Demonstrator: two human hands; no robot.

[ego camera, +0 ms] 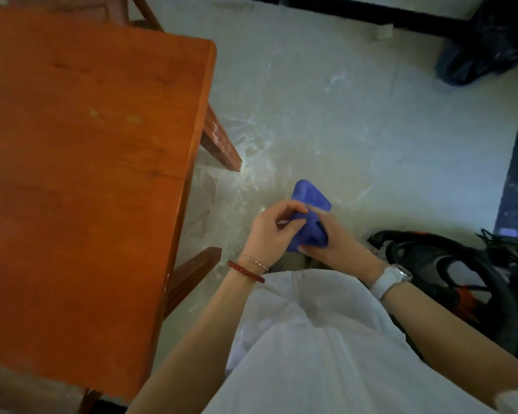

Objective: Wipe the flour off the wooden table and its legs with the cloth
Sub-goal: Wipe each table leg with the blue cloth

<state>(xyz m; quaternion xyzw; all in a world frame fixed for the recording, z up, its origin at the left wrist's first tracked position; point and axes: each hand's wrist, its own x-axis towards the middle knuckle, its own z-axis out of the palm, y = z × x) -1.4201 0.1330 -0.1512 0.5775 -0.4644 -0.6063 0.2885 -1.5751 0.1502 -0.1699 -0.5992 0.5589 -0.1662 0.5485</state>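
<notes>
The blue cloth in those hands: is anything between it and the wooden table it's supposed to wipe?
Nothing visible. Both hands, left and right, hold the blue cloth in the air over the floury floor, right of the wooden table. Only open space separates it from the tabletop edge and the nearest leg.

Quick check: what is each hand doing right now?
Left hand: closed on the blue cloth, pinching it.
Right hand: closed on the same cloth from below.

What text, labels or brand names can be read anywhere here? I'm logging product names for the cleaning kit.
None can be read.
The cloth, wooden table and white watch show no lettering.
The vacuum cleaner is too dark and blurred to show any mark.
</notes>
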